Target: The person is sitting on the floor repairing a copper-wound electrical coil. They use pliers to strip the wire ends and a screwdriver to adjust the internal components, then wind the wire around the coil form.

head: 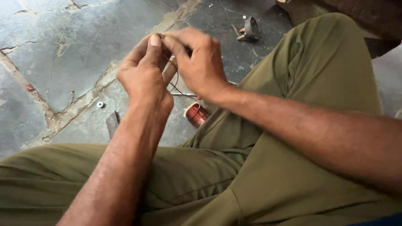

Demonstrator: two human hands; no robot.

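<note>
My left hand (144, 73) and my right hand (200, 60) meet above my lap, fingertips pinched together on a thin copper wire (176, 81). The wire hangs down in a loop between the hands and leads toward a spool of copper wire (197, 114) lying on the stone floor beside my knee. What the fingers hold besides the wire is hidden by the hands.
I sit cross-legged in olive trousers (259, 167) on a cracked grey stone floor (75, 46). A small round metal part (250, 28) lies at the top, a small washer (100, 104) at the left, and a flat metal piece (112, 123) by my left forearm.
</note>
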